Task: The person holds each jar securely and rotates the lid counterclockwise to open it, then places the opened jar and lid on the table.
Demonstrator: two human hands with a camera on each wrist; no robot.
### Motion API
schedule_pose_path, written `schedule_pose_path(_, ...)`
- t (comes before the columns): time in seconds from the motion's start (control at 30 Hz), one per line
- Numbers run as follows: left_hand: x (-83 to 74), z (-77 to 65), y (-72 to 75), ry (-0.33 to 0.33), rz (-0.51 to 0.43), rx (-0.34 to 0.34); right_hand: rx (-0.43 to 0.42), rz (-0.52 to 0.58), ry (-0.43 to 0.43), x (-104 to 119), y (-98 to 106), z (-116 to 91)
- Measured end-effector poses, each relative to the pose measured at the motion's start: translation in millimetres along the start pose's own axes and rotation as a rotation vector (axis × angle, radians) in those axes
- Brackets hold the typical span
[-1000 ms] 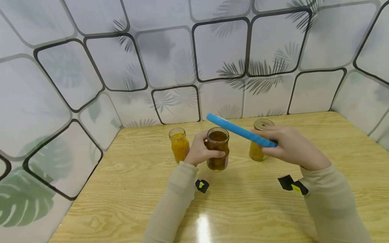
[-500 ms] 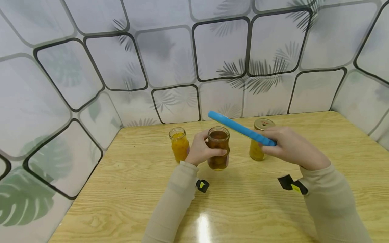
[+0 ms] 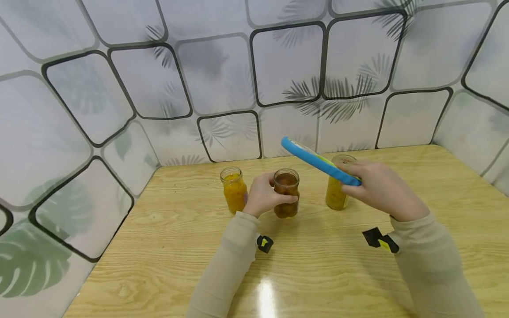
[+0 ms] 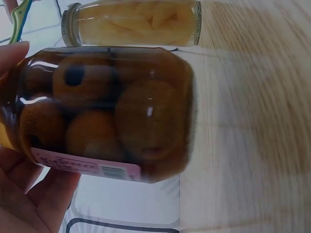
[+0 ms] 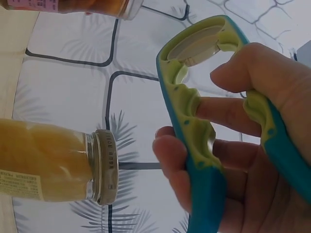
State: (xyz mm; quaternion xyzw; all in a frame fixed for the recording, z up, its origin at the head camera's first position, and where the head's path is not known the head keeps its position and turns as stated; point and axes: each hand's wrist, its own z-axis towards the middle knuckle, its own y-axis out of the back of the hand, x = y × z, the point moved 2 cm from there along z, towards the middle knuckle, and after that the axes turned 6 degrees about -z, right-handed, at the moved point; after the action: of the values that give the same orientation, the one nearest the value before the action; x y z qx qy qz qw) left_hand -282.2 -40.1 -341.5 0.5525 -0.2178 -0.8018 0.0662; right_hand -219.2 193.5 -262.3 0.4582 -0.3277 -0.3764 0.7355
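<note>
Held upright toward the far side of the table (image 3: pixel 159 243), the dark brown jar (image 3: pixel 288 189) has no lid on its mouth, and round pieces crowd behind its glass. You have your left grip (image 3: pixel 263 194) wrapped around its body from the left, thumb across the near side, a hold that likely steadies the glass while leaving the rim free. Whether the base touches the wood cannot be told.

To the right, your right grip (image 3: pixel 375 187) holds a blue-and-lime opener (image 3: pixel 306 155), thumb and fingers curled around its two handles. You carry it in the air, its looped end slanting up and left, apart from the brown jar. Inside that loop sits a pale, lid-like disc (image 5: pixel 197 47), seemingly kept there by the pressure on the handles.

Just left of your left grip stands an uncapped jar of yellow-orange contents (image 3: pixel 235 192), perhaps set aside there to be out of the way. At right, partly behind the opener, a jar of pale yellow pieces (image 3: pixel 336 195) wears its gold lid (image 5: pixel 105 166). A leaf-patterned wall (image 3: pixel 222 88) rises beyond the table's far edge.
</note>
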Motion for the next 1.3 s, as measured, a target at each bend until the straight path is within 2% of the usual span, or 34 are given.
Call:
schedule_pose_path(0.23,3.6,3.1,-5.1,0.029,0.092,0.083,0.017,-0.028,-0.019,-3,1,-1)
schedule_pose_path(0.5,6.9,6.5,-9.8,0.038,0.055,0.104,0.037,-0.040,-0.033,-6,3,-3)
schedule_pose_path(0.93,7.1,9.5,-13.5,0.087,-0.002,0.115,0.053,-0.037,-0.066,-9,5,-4)
schedule_pose_path(1.3,19.5,18.9,-12.5,0.134,-0.034,0.066,0.047,0.017,-0.060,-6,1,-1)
